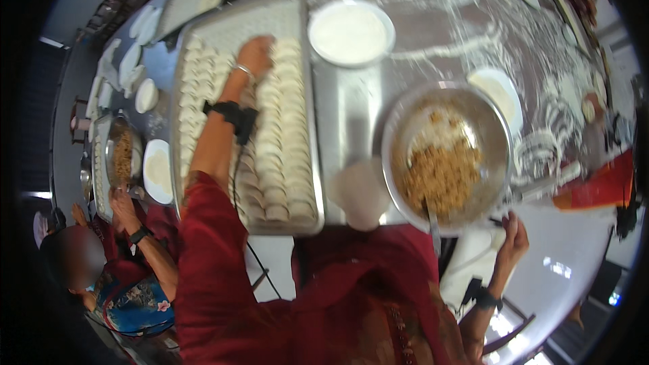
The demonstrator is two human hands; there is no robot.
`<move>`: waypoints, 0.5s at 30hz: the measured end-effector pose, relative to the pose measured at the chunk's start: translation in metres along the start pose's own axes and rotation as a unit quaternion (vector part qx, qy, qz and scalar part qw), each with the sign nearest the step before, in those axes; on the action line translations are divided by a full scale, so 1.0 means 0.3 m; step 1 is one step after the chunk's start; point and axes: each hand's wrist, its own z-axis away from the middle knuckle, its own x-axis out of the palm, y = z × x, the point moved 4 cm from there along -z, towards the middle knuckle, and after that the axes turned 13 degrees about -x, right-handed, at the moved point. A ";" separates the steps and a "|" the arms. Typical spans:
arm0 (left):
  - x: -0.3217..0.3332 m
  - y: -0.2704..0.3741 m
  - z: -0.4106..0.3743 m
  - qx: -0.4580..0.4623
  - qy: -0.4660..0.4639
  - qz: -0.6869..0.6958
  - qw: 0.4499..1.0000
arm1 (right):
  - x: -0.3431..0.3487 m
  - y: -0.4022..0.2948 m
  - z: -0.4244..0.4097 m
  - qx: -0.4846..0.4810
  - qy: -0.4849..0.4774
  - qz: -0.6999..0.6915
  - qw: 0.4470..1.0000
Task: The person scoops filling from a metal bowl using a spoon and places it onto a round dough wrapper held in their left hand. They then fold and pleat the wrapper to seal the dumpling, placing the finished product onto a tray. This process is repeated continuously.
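Observation:
My left hand (257,55) reaches over the metal tray (318,182) at the upper end of a row of folded dumplings (291,137); its fingers are blurred, and whether they hold a dumpling cannot be told. Beside the steel bowl (388,162), low on the right, my right hand (514,243) hangs past the table edge with nothing seen in it. The bowl holds brown minced filling (443,177) with a spoon (433,228) leaning in it. A round dough wrapper (359,192) lies on the steel table between tray and bowl.
A plate of white flour (350,33) stands beyond the bowl, and another plate (499,94) sits partly behind it. Flour streaks the table at the right. To the left, a co-worker's hands (121,208) are near a second bowl of filling (123,154) and a plate (158,170).

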 end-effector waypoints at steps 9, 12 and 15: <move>-0.209 0.539 0.640 -0.017 -0.187 0.333 0.924 | 0.049 -0.255 0.029 -0.141 0.024 -0.116 0.983; -0.119 0.693 0.875 0.017 -0.218 0.290 0.932 | 0.093 -0.332 0.061 -0.194 -0.039 -0.143 0.970; 0.003 0.751 0.962 0.073 -0.138 0.176 0.972 | 0.118 -0.387 0.104 -0.254 -0.109 -0.165 0.947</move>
